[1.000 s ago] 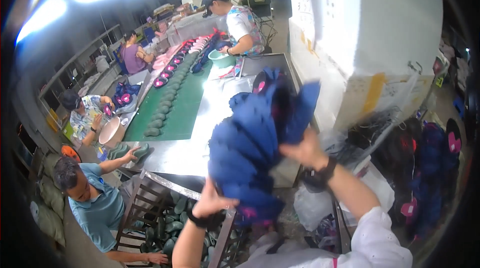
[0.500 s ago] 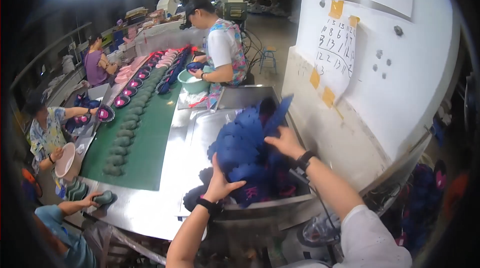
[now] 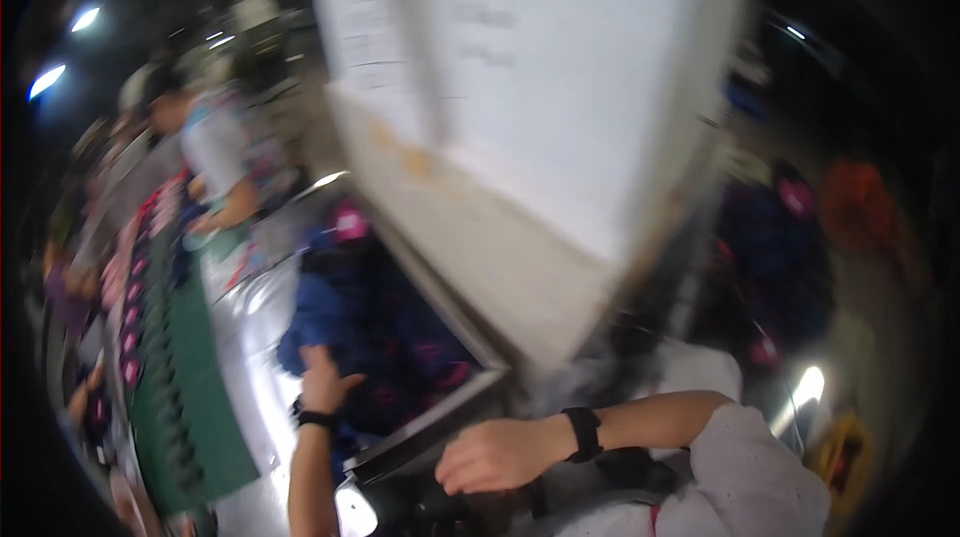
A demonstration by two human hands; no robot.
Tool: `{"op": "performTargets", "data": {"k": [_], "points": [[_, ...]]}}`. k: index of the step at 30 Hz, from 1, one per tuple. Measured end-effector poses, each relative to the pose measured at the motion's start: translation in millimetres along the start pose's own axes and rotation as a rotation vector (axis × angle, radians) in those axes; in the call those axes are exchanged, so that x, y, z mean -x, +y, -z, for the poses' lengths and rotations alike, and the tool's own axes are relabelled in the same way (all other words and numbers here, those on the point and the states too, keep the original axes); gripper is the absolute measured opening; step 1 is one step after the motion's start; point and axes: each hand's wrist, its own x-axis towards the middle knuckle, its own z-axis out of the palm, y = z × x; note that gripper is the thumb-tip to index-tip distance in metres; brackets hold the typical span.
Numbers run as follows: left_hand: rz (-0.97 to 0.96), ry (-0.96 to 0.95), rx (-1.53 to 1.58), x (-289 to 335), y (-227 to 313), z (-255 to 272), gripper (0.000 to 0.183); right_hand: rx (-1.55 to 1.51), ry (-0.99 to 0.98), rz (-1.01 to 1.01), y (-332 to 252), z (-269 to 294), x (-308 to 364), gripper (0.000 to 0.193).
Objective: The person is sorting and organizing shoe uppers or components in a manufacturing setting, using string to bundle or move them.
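Observation:
A pile of dark blue, soft-looking pieces [image 3: 318,302], some marked pink, lies in a metal-rimmed tray [image 3: 468,389]. My left hand [image 3: 325,379] rests against the pile's near left side, thumb apart from the fingers. To the right, beyond the tray's near corner and in front of my body, is my right hand [image 3: 495,455]. Its fingers are bent and close together, with nothing visible in them; the palm is hidden. Both wrists carry black bands. Motion blur hides the finer detail of the pieces.
At left runs a green belt [image 3: 205,377] with rows of dark green and pink-marked shapes. A person [image 3: 215,152] stands beyond the tray by the belt. A white board [image 3: 540,107] with papers rises right of the tray; dark bundles [image 3: 775,257] lie beyond it.
The view has swung right. My right hand has left the blue pieces and come back toward me, past the tray's near edge. My left hand remains at the pile.

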Motion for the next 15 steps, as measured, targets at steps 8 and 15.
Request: {"op": "performTargets", "data": {"k": [8, 15], "points": [[-0.059, 0.112, -0.062, 30, 92, 52, 0.034, 0.200, 0.453, -0.563, -133, 15, 267, 0.010], [-0.894, -0.462, 0.494, 155, 489, 63, 0.022, 0.587, 1.057, -1.794, -229, -57, 577, 0.039]]}}
